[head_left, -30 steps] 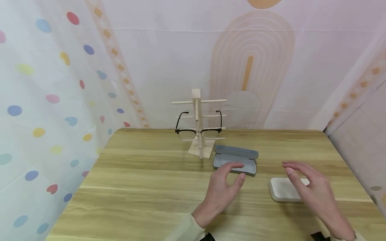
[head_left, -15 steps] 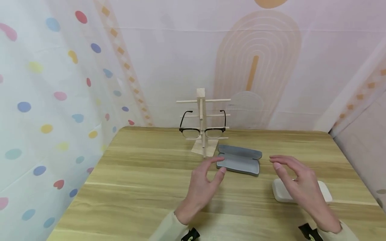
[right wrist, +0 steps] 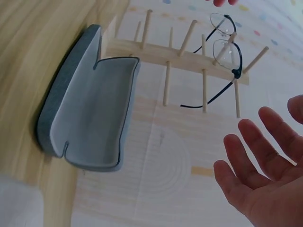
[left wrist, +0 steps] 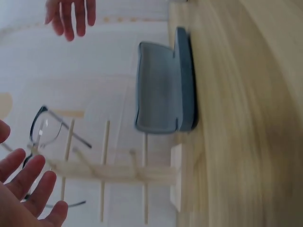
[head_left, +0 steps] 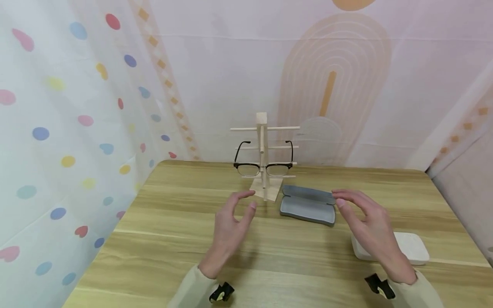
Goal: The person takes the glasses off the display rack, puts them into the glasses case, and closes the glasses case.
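Black-rimmed eyeglasses rest on the pegs of a wooden display stand toward the back of the table. Just right of the stand's base lies a grey glasses case, its lid up and nothing inside. My left hand hovers in front of and left of the stand, fingers relaxed and holding nothing. On the other side, my right hand is held over the table between the grey case and a white case, partly covering the white one. Its fingers are loosely bent around nothing.
A wood-grain table carries everything. Behind it hangs a patterned curtain, with a dotted curtain along the left side. The stand's pegs stick out sideways and forward.
My left hand has moved left, away from the front of the grey case. My right hand has shifted left and slightly forward, uncovering more of the white case. The head view has turned slightly left.
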### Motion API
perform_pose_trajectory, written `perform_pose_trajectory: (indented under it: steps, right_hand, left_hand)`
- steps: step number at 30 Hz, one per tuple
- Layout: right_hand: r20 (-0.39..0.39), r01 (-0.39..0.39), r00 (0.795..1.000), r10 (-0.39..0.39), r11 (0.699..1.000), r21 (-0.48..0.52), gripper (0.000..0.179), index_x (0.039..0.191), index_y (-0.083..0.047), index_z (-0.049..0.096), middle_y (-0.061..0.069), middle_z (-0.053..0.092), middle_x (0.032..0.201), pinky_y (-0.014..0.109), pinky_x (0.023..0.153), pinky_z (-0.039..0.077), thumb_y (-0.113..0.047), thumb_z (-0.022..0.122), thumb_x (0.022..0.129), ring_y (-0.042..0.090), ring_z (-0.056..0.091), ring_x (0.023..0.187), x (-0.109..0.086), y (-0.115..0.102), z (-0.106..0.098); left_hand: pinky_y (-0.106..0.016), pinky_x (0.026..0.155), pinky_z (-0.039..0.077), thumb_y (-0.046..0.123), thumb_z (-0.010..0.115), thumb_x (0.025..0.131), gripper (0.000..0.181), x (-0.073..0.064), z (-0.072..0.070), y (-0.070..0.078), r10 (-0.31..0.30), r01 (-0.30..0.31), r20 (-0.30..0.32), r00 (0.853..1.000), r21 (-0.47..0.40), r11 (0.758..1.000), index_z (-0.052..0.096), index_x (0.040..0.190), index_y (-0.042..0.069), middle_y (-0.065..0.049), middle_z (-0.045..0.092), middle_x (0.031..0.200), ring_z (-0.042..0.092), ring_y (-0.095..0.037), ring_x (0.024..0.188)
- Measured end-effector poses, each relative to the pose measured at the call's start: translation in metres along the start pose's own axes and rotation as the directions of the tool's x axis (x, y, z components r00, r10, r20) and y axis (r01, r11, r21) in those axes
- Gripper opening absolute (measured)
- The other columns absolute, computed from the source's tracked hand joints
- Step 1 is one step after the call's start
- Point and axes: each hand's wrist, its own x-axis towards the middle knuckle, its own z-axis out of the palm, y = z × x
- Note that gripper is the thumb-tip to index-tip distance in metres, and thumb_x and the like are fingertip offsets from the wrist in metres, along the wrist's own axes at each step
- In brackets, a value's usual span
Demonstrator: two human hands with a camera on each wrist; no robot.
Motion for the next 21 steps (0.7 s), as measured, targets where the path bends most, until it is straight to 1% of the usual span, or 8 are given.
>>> perform_pose_trajectory:
  steps: [5,8,11,14,16,18,21]
  right_hand:
    - [-0.017,0.024,1.000,-0.023,0.999,0.034,0.021,0.119,-0.015,0.077,-0.002,0.073,0.122,0.010,0.099,0.040,-0.008,0.066,0.102,-0.004,0.060,0.114,0.007,-0.004,0.006]
    - [-0.022,0.014,1.000,-0.013,0.999,0.038,0.021,0.120,-0.013,0.076,-0.002,0.073,0.122,0.010,0.097,0.041,-0.010,0.065,0.103,-0.005,0.061,0.113,0.011,-0.005,0.009]
    - [-0.018,-0.005,1.000,0.006,0.999,0.035,0.021,0.121,-0.011,0.075,-0.002,0.073,0.123,0.011,0.095,0.043,-0.013,0.064,0.104,-0.005,0.061,0.112,0.014,-0.005,0.012]
    - [-0.012,-0.020,1.000,0.021,0.999,0.040,0.021,0.121,-0.011,0.075,0.000,0.072,0.124,0.011,0.096,0.044,-0.016,0.063,0.105,-0.005,0.061,0.112,0.018,-0.006,0.016]
    - [-0.008,-0.032,0.999,0.032,0.998,0.053,0.022,0.122,-0.009,0.074,0.002,0.072,0.126,0.011,0.097,0.044,-0.017,0.062,0.105,-0.005,0.061,0.113,0.021,-0.006,0.019]
    - [-0.002,-0.048,0.999,0.048,0.997,0.063,0.024,0.123,-0.009,0.074,0.002,0.072,0.127,0.010,0.098,0.044,-0.020,0.061,0.106,-0.004,0.061,0.114,0.023,-0.007,0.022]
    - [0.008,-0.071,0.997,0.071,0.995,0.073,0.027,0.126,-0.008,0.073,0.002,0.071,0.129,0.010,0.097,0.045,-0.023,0.060,0.107,0.000,0.063,0.115,0.027,-0.007,0.025]
  left_hand:
    - [-0.053,0.110,0.045,0.019,0.068,0.100,0.028,0.009,-0.014,-0.006,-0.038,0.037,-0.060,0.997,-0.016,0.999,0.070,0.125,0.005,-0.008,0.070,0.128,0.061,-0.027,0.127]
    - [-0.048,0.110,0.044,0.018,0.066,0.102,0.028,0.015,-0.021,-0.007,-0.068,0.064,-0.086,0.994,-0.047,0.997,0.069,0.127,0.005,-0.008,0.069,0.129,0.060,-0.026,0.125]
    - [-0.042,0.109,0.046,0.016,0.065,0.103,0.028,0.022,-0.026,-0.007,-0.103,0.093,-0.104,0.989,-0.097,0.991,0.067,0.128,0.003,-0.009,0.069,0.129,0.061,-0.026,0.123]
    - [-0.030,0.102,0.050,0.015,0.064,0.104,0.029,0.030,-0.030,-0.008,-0.140,0.123,-0.111,0.984,-0.143,0.982,0.066,0.129,0.002,-0.010,0.068,0.129,0.063,-0.027,0.120]
    - [-0.026,0.099,0.051,0.014,0.063,0.104,0.029,0.036,-0.032,-0.009,-0.153,0.134,-0.115,0.981,-0.162,0.978,0.065,0.130,0.001,-0.010,0.068,0.129,0.063,-0.025,0.119]
    - [-0.028,0.099,0.051,0.015,0.062,0.105,0.030,0.041,-0.035,-0.010,-0.161,0.139,-0.117,0.980,-0.174,0.975,0.065,0.131,0.001,-0.010,0.068,0.129,0.063,-0.023,0.119]
    - [-0.038,0.103,0.050,0.016,0.062,0.105,0.032,0.049,-0.037,-0.011,-0.164,0.143,-0.112,0.980,-0.170,0.975,0.064,0.133,0.002,-0.011,0.068,0.130,0.062,-0.022,0.120]
